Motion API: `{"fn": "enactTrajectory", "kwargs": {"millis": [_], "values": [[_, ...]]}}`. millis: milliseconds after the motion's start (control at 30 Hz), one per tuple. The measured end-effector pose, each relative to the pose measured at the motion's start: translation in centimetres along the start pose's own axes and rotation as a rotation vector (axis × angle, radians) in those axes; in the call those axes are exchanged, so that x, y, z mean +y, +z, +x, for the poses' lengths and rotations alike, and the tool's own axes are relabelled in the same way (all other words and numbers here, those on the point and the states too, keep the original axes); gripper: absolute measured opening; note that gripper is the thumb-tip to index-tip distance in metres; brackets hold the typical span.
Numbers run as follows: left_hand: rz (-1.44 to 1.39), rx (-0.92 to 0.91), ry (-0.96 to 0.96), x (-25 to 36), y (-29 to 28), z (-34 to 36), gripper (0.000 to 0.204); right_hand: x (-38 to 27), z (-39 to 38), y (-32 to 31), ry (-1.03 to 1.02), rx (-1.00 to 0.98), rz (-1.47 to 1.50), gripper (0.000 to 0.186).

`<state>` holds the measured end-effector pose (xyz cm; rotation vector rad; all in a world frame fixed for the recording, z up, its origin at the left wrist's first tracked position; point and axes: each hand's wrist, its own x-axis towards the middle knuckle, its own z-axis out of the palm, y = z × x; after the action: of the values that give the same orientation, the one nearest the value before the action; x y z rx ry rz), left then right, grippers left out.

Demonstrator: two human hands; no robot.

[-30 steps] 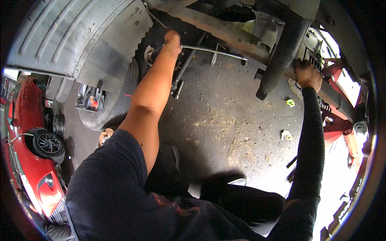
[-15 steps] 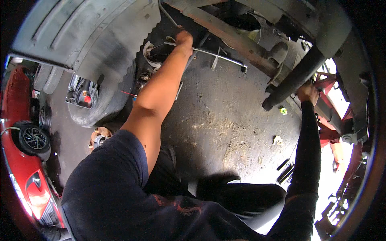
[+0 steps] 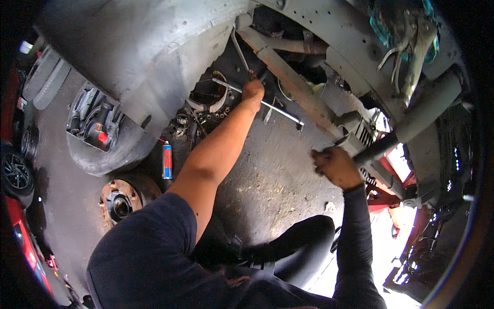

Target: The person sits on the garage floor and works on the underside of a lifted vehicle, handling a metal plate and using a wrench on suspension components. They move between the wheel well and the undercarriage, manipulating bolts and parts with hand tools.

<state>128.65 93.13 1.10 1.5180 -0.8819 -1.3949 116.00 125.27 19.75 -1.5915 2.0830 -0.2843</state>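
My left hand (image 3: 252, 94) reaches far out under the vehicle. Its fingers are closed round the lower end of a bent grey metal rod (image 3: 238, 46). Beneath that hand, a long steel bar with a square-looking head (image 3: 283, 112) lies across the floor. My right hand (image 3: 338, 167), below a black sleeve, is beside the lower end of a thick dark tube (image 3: 378, 148) and a rusty frame beam (image 3: 296, 90). Its fingers point left and look partly bent, but blur and dark smudges hide whether anything is in them.
A spray can (image 3: 167, 160), a rusty wheel hub (image 3: 122, 202) and a tyre with a tool case (image 3: 95, 119) are at left. Loose parts surround a brake-shoe ring (image 3: 208, 98). Grey body panel (image 3: 149, 46) hangs overhead; red cars stand farther left. A glove-like bundle (image 3: 414, 46) hangs upper right.
My right hand has come away from behind the dark tube, moving left and nearer. My left hand stays on the rod. The view has shifted, showing the spray can and the hub more fully.
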Motion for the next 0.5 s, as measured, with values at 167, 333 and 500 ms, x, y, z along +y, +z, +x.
{"fn": "enactTrajectory", "kwargs": {"millis": [167, 333, 500], "values": [[-0.112, -0.252, -0.019, -1.3, -1.1, 0.8, 0.063, -4.0, 18.6, 5.6, -0.027, -0.388, 0.045, 0.059], [0.051, -0.354, 0.070, -1.6, -1.5, 2.0, 0.064, 0.1, 35.0, 15.0, 0.001, -0.251, 0.843, 0.053], [0.217, -0.378, 0.442, -3.3, -3.4, 4.3, 0.048, -0.6, 40.4, 20.6, -0.216, -0.250, 1.197, 0.065]]}}
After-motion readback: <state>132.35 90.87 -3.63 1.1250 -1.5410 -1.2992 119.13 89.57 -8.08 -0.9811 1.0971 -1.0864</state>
